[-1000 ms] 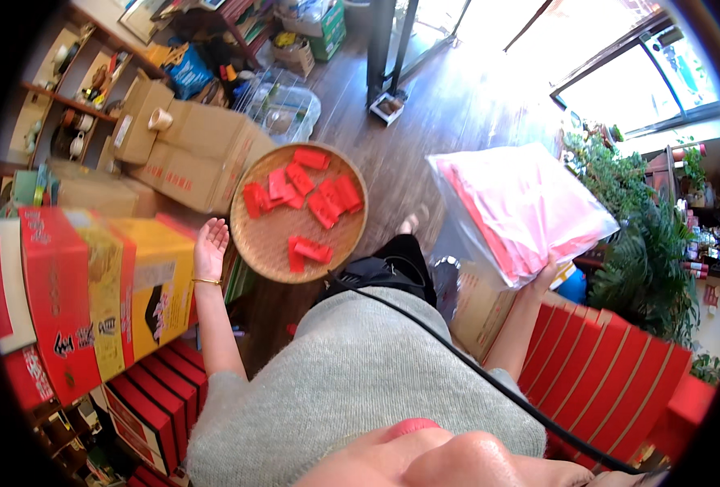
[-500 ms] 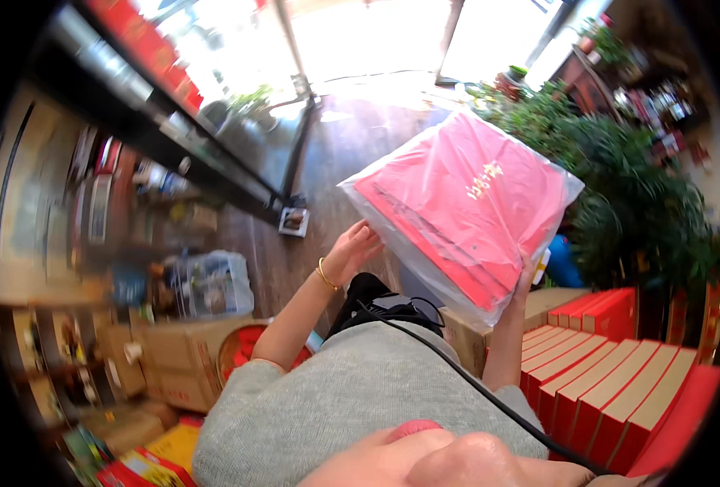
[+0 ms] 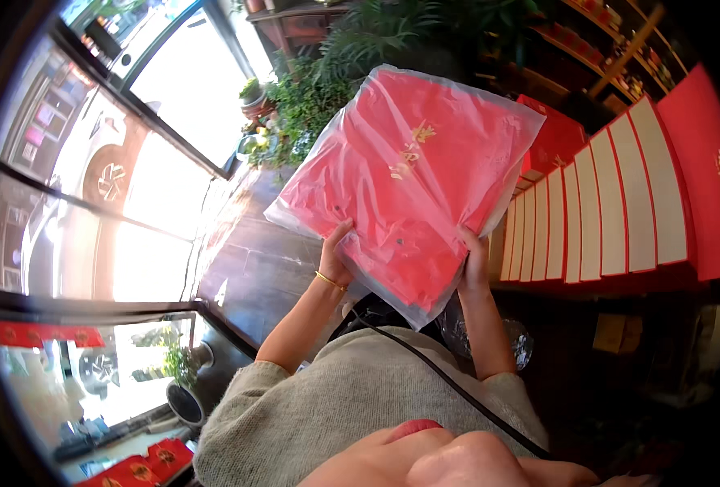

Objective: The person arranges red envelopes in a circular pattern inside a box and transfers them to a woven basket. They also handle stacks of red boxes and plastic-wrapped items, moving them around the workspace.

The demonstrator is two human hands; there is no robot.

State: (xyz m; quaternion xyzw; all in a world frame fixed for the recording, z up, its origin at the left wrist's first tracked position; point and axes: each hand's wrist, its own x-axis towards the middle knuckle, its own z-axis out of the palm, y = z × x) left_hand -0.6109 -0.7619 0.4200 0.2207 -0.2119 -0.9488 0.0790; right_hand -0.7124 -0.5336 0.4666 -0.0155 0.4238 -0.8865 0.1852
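Observation:
A clear plastic-wrapped pack of flat red sheets or folded bags, with gold lettering and small dark eyelets, is held out in front of my body. On its near left edge my left hand, with a gold bangle at the wrist, is closed, thumb on top and fingers hidden underneath. My right hand grips the near right edge the same way. The pack lies tilted, one corner pointing toward my waist. Whether its contents are bags or folders cannot be made out for certain.
To the right stands a long row of red-and-cream boxes. Leafy potted plants are beyond the pack. Glass doors with dark frames are at the left, by the dark floor. A black cable crosses my front.
My view and body have turned right, toward the boxes and plants. My left hand, previously beside the pack with fingers apart, now grips its edge; the right hand keeps its hold.

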